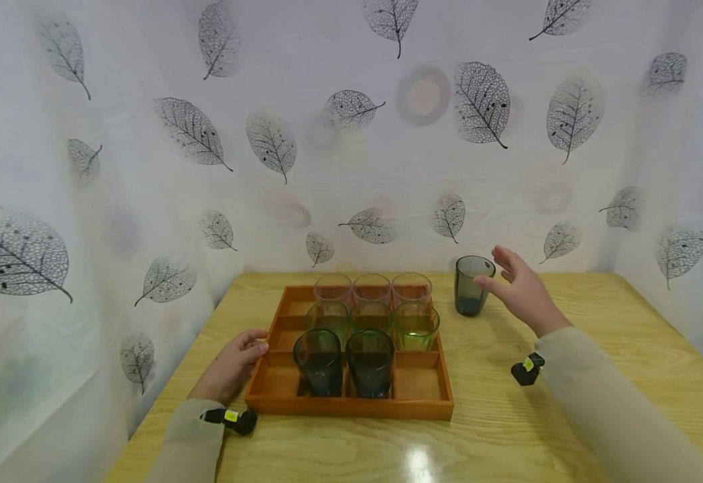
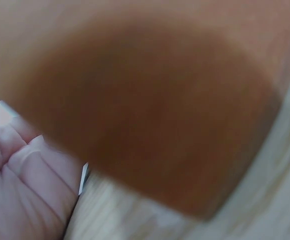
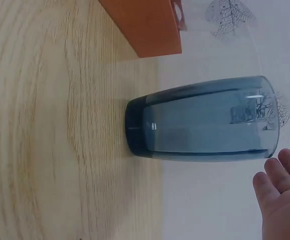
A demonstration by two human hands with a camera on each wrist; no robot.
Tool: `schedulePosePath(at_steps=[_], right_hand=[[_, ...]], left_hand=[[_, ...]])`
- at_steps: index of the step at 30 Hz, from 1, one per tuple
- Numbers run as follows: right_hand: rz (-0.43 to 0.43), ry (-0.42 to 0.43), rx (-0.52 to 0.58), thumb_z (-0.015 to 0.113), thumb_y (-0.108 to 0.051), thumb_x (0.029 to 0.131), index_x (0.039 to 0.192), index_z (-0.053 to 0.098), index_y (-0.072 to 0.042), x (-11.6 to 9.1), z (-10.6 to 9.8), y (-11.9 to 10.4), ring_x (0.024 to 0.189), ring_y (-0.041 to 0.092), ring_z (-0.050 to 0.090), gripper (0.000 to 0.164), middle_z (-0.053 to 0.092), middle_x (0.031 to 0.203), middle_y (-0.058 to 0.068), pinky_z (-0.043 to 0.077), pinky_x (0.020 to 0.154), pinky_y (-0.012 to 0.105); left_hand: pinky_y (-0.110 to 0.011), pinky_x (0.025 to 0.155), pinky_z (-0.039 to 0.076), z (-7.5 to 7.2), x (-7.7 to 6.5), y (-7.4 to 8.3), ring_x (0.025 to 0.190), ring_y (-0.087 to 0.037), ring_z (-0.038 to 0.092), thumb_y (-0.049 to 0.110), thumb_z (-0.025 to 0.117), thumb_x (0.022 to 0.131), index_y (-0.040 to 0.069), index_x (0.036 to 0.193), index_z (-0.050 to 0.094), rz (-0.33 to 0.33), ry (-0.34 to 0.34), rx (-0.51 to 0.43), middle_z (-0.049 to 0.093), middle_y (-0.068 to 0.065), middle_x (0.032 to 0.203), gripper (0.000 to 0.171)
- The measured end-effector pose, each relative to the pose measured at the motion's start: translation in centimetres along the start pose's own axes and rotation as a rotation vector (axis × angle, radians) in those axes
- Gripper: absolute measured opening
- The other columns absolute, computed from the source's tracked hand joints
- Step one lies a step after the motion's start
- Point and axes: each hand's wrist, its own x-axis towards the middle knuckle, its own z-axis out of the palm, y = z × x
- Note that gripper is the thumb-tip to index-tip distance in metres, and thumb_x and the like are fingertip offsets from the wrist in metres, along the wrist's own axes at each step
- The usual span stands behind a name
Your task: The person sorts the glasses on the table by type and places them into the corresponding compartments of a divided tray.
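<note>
A dark grey drinking glass [image 1: 471, 295] stands upright on the table, right of the wooden tray [image 1: 351, 407]. My right hand [image 1: 523, 292] is beside its rim, fingers extended and thumb apart; the right wrist view shows a gap between the fingers and the glass [image 3: 205, 120]. At the tray's left side, my left hand [image 1: 231, 365] touches the rim with its fingertips. The tray's front row holds two dark glasses [image 1: 319, 362] [image 1: 371, 362], and its front right compartment is bare. In the left wrist view, the blurred tray side [image 2: 150, 110] hides most of the fingers.
Three greenish glasses [image 1: 416, 325] stand in the tray's middle row, three clear glasses [image 1: 412, 287] in the back row. The wooden table [image 1: 508, 429] meets a leaf-printed curtain [image 1: 351, 174] at the back and sides.
</note>
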Motion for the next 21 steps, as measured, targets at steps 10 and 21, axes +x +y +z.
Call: schedulePosePath(at_steps=[10,21], right_hand=[[0.046,-0.005,0.032,0.066,-0.049,0.096,0.163,-0.002,-0.012,1.7,0.9,1.7,0.151,0.042,0.014,0.102,0.008,0.168,0.015,0.021,0.115,0.061],[0.088,0.003,0.014,0.068,-0.058,0.091,0.162,-0.007,-0.009,3.5,2.3,2.8,0.149,0.046,0.015,0.114,0.009,0.167,0.017,0.025,0.111,0.066]], left_hand=[[-0.028,0.072,0.046,-0.2,0.0,0.1,0.087,-0.016,0.052,0.023,0.059,0.104,-0.001,0.146,0.039,-0.006,-0.015,0.028,0.054,-0.008,0.109,0.052],[-0.028,0.072,0.046,-0.1,-0.1,0.1,0.087,-0.016,0.052,0.021,0.059,0.104,0.000,0.145,0.040,-0.009,-0.007,0.013,0.054,-0.007,0.107,0.050]])
